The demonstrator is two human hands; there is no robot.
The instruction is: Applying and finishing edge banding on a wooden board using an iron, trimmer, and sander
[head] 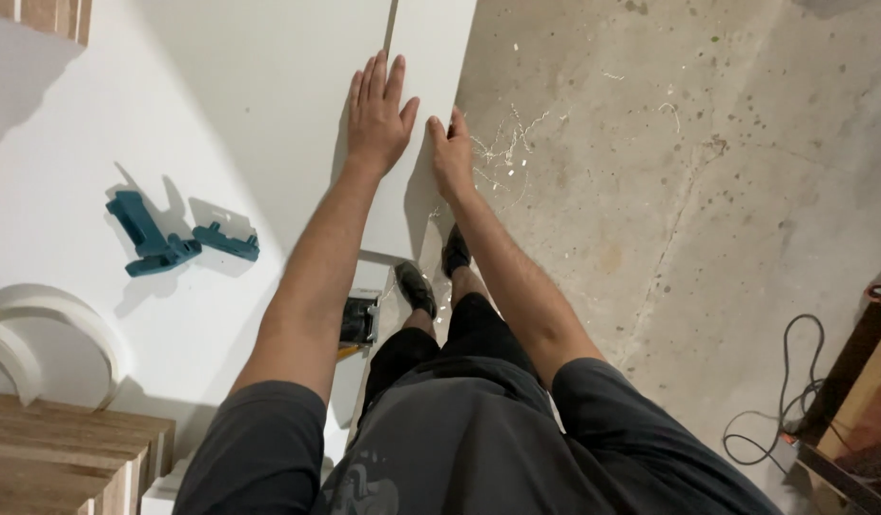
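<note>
White strip: a narrow white panel piece (431,57) running from the top centre of the frame down to the middle, lying alongside the big white board (250,86) that fills the upper left, with a thin dark seam between the two near the top.
Left hand: the left hand (376,110) lies flat, fingers together and straight, palm down across the seam, mostly on the strip's left part; it grips nothing.
Right hand: the right hand (450,153) sits on the strip's right edge, fingers curled over that edge, thumb on top; whether it pinches the edge or only steadies it I cannot tell.
Strip relative to hands: under both palms, reaching well beyond the fingertips toward the top of the frame, its near end just below the wrists.
Risk, slipping: the strip looks held by hand pressure alone, so an uneven push could slide it off the seam line.
Risk, tipping: its right edge overhangs the concrete floor (669,191); weight there could lever it down.
Risk, fingers: the curled right fingers could get nipped under the edge.
Nearby: two teal plastic jigs (159,243) at left centre on the board, shavings (507,143) on the floor, a black cable (793,381) at lower right, the person's shoes (436,272) below the strip.
</note>
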